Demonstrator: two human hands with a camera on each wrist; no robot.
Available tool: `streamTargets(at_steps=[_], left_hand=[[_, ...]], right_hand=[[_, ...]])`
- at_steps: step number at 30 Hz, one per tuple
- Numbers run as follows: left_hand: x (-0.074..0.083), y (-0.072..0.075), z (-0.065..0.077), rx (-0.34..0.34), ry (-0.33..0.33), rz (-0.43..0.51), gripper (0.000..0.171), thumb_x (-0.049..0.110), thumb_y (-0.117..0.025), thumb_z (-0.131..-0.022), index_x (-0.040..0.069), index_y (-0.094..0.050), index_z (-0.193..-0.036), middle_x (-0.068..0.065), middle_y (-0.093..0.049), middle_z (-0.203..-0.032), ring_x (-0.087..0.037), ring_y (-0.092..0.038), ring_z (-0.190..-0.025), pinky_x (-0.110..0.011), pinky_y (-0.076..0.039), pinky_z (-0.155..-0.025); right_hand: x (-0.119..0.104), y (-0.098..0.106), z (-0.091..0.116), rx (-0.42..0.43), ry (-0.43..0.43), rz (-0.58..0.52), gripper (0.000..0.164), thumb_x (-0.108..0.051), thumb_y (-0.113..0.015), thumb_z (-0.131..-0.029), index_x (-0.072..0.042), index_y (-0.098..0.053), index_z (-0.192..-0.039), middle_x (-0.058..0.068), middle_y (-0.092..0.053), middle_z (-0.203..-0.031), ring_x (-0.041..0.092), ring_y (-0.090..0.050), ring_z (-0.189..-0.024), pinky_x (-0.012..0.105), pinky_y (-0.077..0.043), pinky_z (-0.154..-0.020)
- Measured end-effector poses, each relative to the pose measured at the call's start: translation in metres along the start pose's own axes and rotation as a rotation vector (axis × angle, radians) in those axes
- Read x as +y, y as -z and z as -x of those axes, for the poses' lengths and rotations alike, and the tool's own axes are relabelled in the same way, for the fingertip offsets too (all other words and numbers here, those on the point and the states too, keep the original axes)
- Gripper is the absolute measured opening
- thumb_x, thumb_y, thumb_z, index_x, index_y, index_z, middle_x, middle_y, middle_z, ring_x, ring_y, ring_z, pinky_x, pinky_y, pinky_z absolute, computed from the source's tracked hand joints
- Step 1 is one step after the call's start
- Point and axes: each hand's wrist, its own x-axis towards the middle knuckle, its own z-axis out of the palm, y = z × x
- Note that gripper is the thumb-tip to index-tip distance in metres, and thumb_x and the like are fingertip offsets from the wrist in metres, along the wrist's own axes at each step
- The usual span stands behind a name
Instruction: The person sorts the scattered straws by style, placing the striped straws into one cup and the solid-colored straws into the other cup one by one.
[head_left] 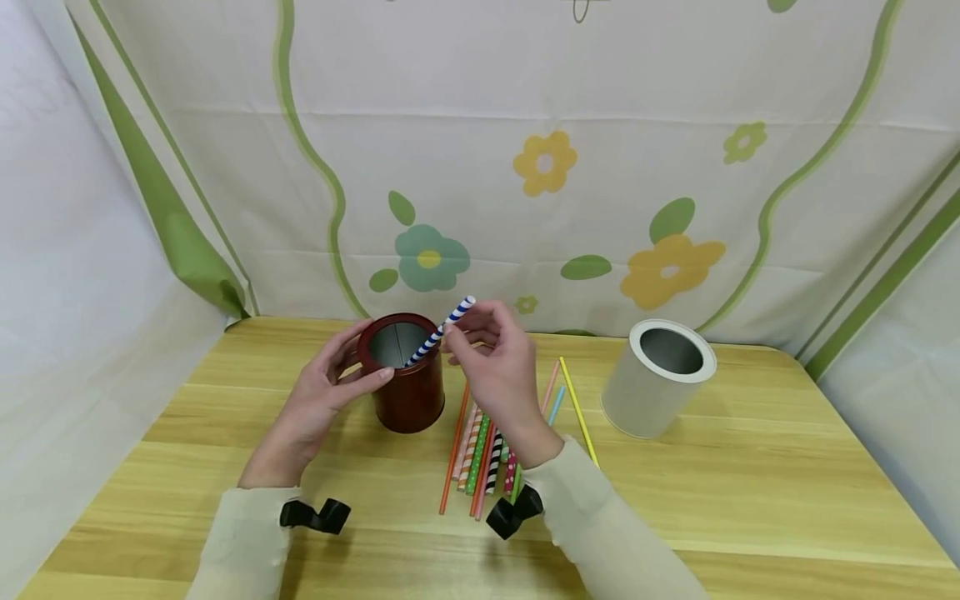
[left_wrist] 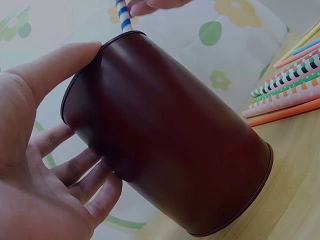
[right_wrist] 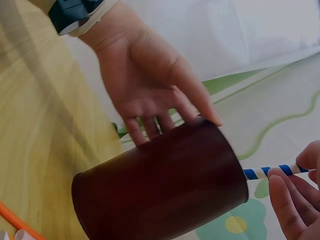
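A dark red can [head_left: 408, 402] stands on the wooden table, its open top facing up. My left hand [head_left: 318, 396] holds it from the left side, thumb at the rim and fingers behind the wall. Between thumb and fingers, my right hand [head_left: 497, 362] pinches a blue-and-white striped straw [head_left: 457, 312]. The straw slants down over the right of the rim, its lower end inside the can. In the right wrist view the striped straw [right_wrist: 257, 173] sticks out of the can's mouth, up to the pinching fingertips.
Several straws [head_left: 472, 450], plain and patterned, lie in a loose pile right of the red can, partly under the right forearm. A yellow straw [head_left: 576, 404] lies at the pile's right side. Farther right stands a white can [head_left: 637, 400]. A flowered curtain [head_left: 480, 183] hangs behind the table.
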Motion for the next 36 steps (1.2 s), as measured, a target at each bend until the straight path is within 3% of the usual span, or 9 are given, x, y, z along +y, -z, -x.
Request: streamTargets(at_steps=[12,30,36], left_hand=[[0.000,0.001,-0.001,0.002,0.006,-0.005,0.077,0.021,-0.077,-0.102,0.029,-0.038,-0.167,-0.007,-0.044,-0.165,-0.029,-0.043,-0.152,-0.012,-0.049,-0.102],[-0.003,0.000,-0.002,-0.005,-0.001,0.012,0.076,0.020,-0.077,-0.101,0.030,-0.039,-0.167,-0.007,-0.045,-0.165,-0.028,-0.045,-0.150,-0.013,-0.047,-0.104],[-0.004,0.001,-0.001,0.000,-0.004,0.004,0.076,0.021,-0.077,-0.102,0.030,-0.039,-0.167,-0.006,-0.045,-0.165,-0.025,-0.044,-0.150,-0.013,-0.046,-0.105]], right_hand=[[0.009,-0.009,-0.003,-0.073,-0.065,0.145,0.022,-0.014,-0.076,-0.099,-0.012,-0.069,-0.120,0.009,-0.078,-0.107,0.018,-0.073,-0.081,0.028,-0.062,-0.069],[0.019,-0.015,-0.002,-0.125,-0.069,0.187,0.015,-0.009,-0.078,-0.098,-0.012,-0.073,-0.111,0.009,-0.076,-0.107,0.026,-0.070,-0.071,0.030,-0.062,-0.061],[0.020,-0.016,-0.001,-0.130,-0.065,0.197,0.015,-0.010,-0.078,-0.098,-0.012,-0.073,-0.112,0.008,-0.076,-0.109,0.021,-0.070,-0.069,0.030,-0.061,-0.059]])
